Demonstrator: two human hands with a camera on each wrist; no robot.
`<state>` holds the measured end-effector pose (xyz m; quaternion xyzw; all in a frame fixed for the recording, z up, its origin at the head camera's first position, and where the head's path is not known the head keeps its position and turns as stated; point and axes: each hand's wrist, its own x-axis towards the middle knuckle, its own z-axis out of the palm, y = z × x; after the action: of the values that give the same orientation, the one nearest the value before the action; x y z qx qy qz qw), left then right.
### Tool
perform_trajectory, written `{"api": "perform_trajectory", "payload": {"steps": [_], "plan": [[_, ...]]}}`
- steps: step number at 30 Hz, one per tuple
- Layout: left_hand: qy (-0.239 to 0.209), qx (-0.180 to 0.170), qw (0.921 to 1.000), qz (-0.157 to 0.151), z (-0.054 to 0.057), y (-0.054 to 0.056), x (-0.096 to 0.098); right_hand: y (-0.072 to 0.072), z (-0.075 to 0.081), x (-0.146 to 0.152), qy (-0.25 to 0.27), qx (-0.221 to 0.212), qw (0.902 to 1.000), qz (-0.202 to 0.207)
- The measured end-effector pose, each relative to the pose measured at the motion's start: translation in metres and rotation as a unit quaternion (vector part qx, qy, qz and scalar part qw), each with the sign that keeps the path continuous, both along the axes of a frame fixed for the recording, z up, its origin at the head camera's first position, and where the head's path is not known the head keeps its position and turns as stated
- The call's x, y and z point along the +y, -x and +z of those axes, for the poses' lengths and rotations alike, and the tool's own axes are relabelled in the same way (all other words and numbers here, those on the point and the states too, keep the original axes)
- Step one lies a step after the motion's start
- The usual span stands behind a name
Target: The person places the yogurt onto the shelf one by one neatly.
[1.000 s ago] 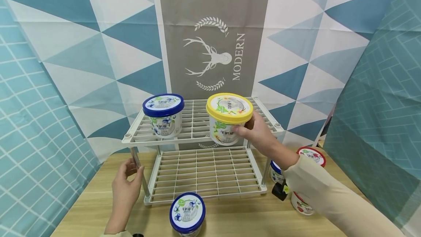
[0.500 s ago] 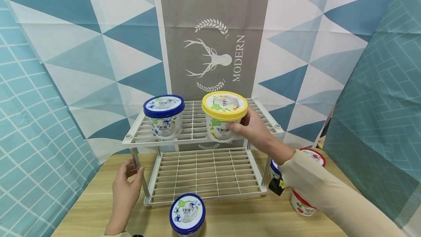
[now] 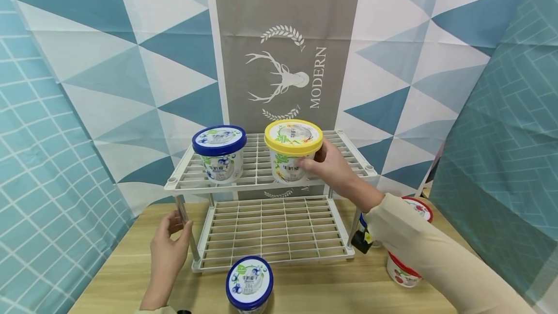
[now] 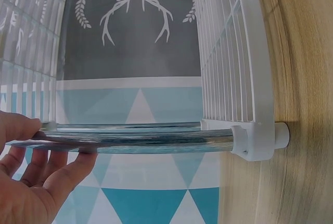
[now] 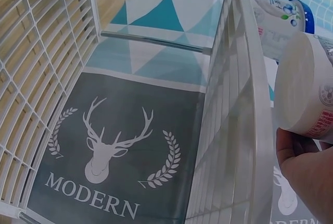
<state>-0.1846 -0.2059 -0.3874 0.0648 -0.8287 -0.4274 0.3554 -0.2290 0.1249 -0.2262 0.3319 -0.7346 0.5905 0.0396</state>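
Note:
My right hand [image 3: 337, 168] grips a white tub with a yellow lid [image 3: 293, 151] by its right side, thumb in front. In the head view the tub appears upright at the upper shelf [image 3: 257, 159] of a white wire rack. Its bottom shows in the right wrist view, where the tub [image 5: 307, 83] is held above the shelf's level. A blue-lidded tub [image 3: 220, 151] stands to its left on that shelf. My left hand [image 3: 170, 248] holds the rack's front left metal post [image 4: 156, 139] between thumb and fingers.
Another blue-lidded tub [image 3: 249, 282] stands on the wooden table [image 3: 340, 290] before the rack. Red-lidded tubs [image 3: 403, 270] and a partly hidden blue-lidded one stand right of the rack, beside my right forearm. The lower shelf [image 3: 270, 229] sits near the table. Patterned cloth hangs behind.
My right hand has carried the yellow-lidded tub a little left and further back over the upper shelf, closer to the blue-lidded tub. My left hand keeps its hold on the post.

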Motion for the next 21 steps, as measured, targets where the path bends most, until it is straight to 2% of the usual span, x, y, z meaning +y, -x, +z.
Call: {"api": "perform_trajectory", "payload": {"steps": [6, 16, 21], "plan": [[-0.001, 0.006, 1.0, -0.003, 0.0, 0.0, 0.0, 0.004, 0.002, -0.004, -0.009, -0.015, 0.9998, -0.012], [0.0, 0.012, 0.9999, -0.008, 0.0, 0.001, 0.0, 0.011, 0.001, -0.007, -0.004, -0.014, 0.9998, -0.016], [0.001, 0.005, 1.0, -0.003, 0.0, 0.0, 0.0, 0.014, -0.001, -0.008, -0.007, -0.024, 0.9995, -0.021]]}}
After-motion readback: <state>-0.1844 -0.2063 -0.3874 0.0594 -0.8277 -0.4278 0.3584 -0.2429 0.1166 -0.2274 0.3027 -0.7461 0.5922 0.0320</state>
